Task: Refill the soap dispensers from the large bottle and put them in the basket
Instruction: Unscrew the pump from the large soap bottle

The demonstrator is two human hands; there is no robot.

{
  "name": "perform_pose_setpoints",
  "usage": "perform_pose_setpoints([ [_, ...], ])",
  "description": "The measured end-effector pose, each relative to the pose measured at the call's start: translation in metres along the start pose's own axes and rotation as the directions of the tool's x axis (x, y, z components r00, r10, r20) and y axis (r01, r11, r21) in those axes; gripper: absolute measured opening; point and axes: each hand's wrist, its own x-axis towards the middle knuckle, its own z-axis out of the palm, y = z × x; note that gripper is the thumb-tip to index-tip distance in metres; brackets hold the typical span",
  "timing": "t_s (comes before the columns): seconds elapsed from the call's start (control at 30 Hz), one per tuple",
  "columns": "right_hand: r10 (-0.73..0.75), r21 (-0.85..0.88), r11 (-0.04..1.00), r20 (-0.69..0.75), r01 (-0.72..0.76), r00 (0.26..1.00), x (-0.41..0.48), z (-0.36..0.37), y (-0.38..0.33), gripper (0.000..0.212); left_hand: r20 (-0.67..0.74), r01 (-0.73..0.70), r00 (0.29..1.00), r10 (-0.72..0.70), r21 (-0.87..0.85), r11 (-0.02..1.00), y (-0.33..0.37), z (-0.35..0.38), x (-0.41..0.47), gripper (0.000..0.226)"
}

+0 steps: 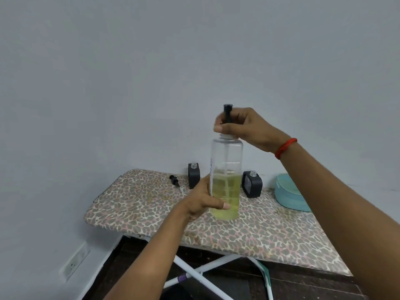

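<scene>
A tall clear bottle [226,169], about half full of yellow-green liquid, is held above the board. My left hand [204,199] grips its lower body. My right hand [242,127] pinches the black pump top [227,112] at the bottle's neck. Behind the bottle stand two small black dispensers with open necks, one at the left [193,175] and one at the right [252,184]. A loose black pump head [175,180] lies on the board to the left. A teal basket [289,194] sits at the right, partly hidden by my right forearm.
Everything rests on an ironing board with a leopard-print cover [151,213], pushed against a grey wall. White crossed legs [201,271] show below over a dark floor. A wall socket [74,264] is low on the left.
</scene>
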Motion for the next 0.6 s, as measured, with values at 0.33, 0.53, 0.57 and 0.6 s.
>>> perform_pose_setpoints([
  [0.33,0.103,0.036,0.994,-0.679,-0.107,0.727,-0.014,0.029,0.023,0.058,-0.531,0.048,0.820,0.211,0.432,0.901,0.005,0.026,0.015,0.096],
  [0.53,0.164,0.222,0.973,-0.494,-0.059,0.854,-0.013,0.032,0.025,0.045,-0.518,0.039,0.839,0.168,0.365,0.930,-0.013,0.024,0.011,0.089],
  [0.57,0.176,0.290,0.956,-0.443,-0.046,0.879,-0.013,0.030,0.025,0.048,-0.500,0.035,0.851,0.159,0.357,0.933,-0.015,0.022,0.011,0.089],
  [0.6,0.193,0.340,0.939,-0.415,-0.045,0.889,-0.014,0.029,0.026,0.055,-0.486,0.032,0.860,0.155,0.354,0.935,-0.017,0.020,0.011,0.089],
])
